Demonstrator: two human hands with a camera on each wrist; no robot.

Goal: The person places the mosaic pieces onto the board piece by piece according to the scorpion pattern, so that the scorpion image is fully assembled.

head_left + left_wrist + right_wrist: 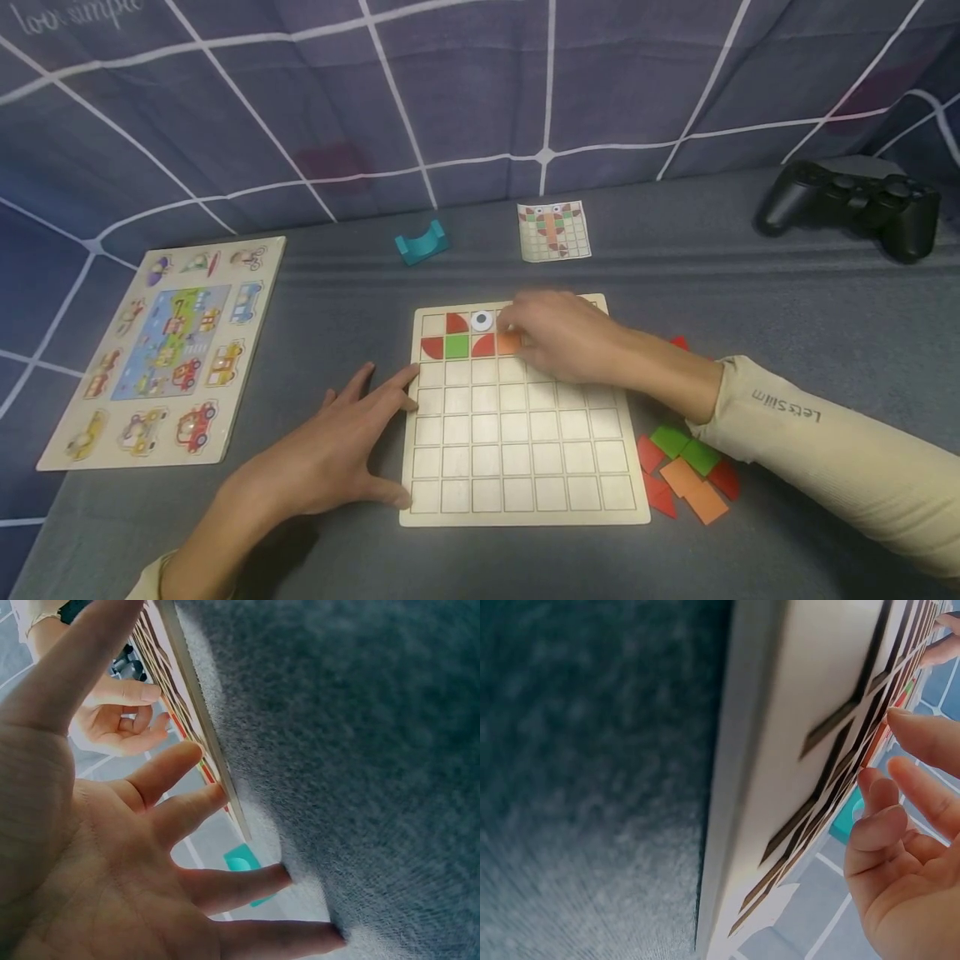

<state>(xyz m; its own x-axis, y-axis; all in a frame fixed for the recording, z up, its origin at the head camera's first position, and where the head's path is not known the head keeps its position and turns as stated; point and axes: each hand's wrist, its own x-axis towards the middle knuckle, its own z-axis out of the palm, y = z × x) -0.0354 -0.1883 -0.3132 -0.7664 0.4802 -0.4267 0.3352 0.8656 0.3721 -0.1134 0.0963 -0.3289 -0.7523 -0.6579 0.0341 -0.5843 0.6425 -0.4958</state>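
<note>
A pale wooden grid board (530, 515) lies in front of me. Its upper left cells hold a white eye disc (482, 321), a green square (457, 346) and several red rounded pieces (432, 348). My right hand (573, 337) reaches over the top rows, its thumb and curled fingers at an orange square (509, 342) in the second row. In the right wrist view, this orange square (874, 746) lies low against the grid between thumb and fingers. My left hand (330, 458) is spread along the board's left edge, thumb and fingertips touching it.
Loose orange, green and red pieces (705, 502) lie right of the board, partly under my right forearm. Behind it are a paper pattern card (555, 246) and a teal curved block (422, 243). A vehicle peg puzzle (135, 462) lies left, a black game controller (847, 208) far right.
</note>
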